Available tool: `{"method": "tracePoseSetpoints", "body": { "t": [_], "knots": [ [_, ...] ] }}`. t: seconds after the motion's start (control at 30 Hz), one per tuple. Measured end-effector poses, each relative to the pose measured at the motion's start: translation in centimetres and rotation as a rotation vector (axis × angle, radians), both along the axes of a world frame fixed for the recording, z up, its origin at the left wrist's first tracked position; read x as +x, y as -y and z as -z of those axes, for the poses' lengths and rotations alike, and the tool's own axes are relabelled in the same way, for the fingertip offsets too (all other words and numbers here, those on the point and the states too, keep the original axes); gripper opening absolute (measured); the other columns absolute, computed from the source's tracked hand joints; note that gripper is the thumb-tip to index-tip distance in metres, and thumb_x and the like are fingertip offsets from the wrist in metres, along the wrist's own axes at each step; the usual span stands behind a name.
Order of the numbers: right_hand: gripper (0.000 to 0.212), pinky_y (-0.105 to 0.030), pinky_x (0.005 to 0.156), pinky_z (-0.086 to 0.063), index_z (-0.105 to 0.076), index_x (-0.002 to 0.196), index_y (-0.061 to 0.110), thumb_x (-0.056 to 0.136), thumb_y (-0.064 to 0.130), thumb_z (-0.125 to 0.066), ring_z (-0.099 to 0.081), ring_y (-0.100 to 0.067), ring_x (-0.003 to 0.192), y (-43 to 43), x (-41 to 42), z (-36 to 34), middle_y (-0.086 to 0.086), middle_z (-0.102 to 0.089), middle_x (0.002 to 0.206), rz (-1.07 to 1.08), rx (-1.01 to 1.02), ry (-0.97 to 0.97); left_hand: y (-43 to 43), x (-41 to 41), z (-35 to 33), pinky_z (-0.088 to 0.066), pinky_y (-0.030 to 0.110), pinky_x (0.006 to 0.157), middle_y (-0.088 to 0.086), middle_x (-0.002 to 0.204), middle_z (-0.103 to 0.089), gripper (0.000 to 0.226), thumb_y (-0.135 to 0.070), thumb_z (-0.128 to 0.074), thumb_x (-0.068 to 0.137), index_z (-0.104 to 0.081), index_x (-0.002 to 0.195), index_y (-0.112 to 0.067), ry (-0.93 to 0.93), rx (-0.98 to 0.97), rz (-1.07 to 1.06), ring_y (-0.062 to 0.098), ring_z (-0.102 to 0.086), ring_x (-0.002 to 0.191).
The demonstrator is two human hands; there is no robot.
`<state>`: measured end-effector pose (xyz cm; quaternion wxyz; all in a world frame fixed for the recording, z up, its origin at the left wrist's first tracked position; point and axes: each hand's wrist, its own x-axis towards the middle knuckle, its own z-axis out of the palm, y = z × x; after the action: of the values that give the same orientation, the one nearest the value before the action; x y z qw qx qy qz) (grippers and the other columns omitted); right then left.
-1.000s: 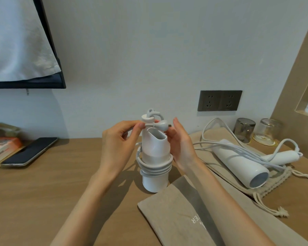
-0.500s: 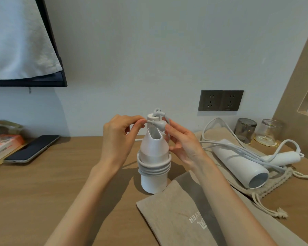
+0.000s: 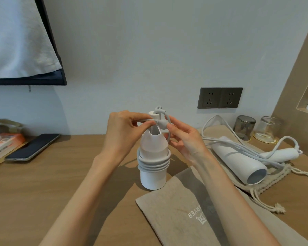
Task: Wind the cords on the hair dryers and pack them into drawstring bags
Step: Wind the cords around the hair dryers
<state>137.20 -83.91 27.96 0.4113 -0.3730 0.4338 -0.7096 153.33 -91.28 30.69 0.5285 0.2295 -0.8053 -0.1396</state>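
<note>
One table (image 3: 43, 192): wooden, set against a pale wall, and it bore everything below.
White cloth (image 3: 21, 41): hung over a dark-framed panel at the upper left.
Near drawstring bag (image 3: 176, 219): lay flat on the table under the right forearm, printed side up, its upper corner just beside the base of the upright hair dryer.
Far drawstring bag (image 3: 276, 176): lay to the right, its gathered mouth and knotted strings trailing toward the table's front edge.
Second hair dryer (image 3: 238, 157): lay on its side on the far bag, open end toward the camera, its own loose cable looped over it.
Upright hair dryer (image 3: 153, 178): stood on end at the table's centre, between the two hands, nozzle up.
Left hand (image 3: 121, 132): thumb and forefinger pinched the cord right next to the plug, above the nozzle.
Right hand (image 3: 187, 141): thumb and fingers closed lightly on the loop of cord that ran down beside the plug.
Phone (image 3: 32, 147): lay face up at the left, well apart from the dryers.
Wall socket (image 3: 220, 98): dark double plate above the table.
Glasses (image 3: 244, 127): two, upside down, near the right wall.
Cord (image 3: 154, 165): wound in several turns round the upright dryer's body.
Plug (image 3: 163, 123): held between both hands' fingertips.
</note>
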Motion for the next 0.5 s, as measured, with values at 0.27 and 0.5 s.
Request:
{"method": "tracePoseSetpoints", "body": {
  "t": [0.27,0.5],
  "knots": [
    [0.028,-0.026,0.078,-0.057,-0.069,0.111,0.012,0.084,0.006,-0.067,-0.067,-0.011,0.077,-0.2,0.2,0.3,-0.008,-0.06,0.103,0.165,-0.065,-0.148,-0.4,0.1,-0.9,-0.046,0.005,0.062,-0.005,0.079,-0.075,0.013,-0.025,-0.081,0.073,-0.078,0.085,-0.02,0.066,0.189,0.007,-0.012,-0.064,0.075],
    [0.022,-0.023,0.073,-0.056,-0.07,0.098,0.022,0.084,0.005,-0.068,-0.068,-0.014,0.072,-0.6,0.6,0.1,-0.005,-0.059,0.1,0.287,-0.123,-0.389,-0.7,-0.1,-1.3,-0.056,0.025,0.075,-0.003,0.088,-0.075,0.011,-0.028,-0.08,0.072,-0.079,0.083,-0.024,0.102,0.275,-0.014,-0.003,-0.067,0.08]
  ]
}}
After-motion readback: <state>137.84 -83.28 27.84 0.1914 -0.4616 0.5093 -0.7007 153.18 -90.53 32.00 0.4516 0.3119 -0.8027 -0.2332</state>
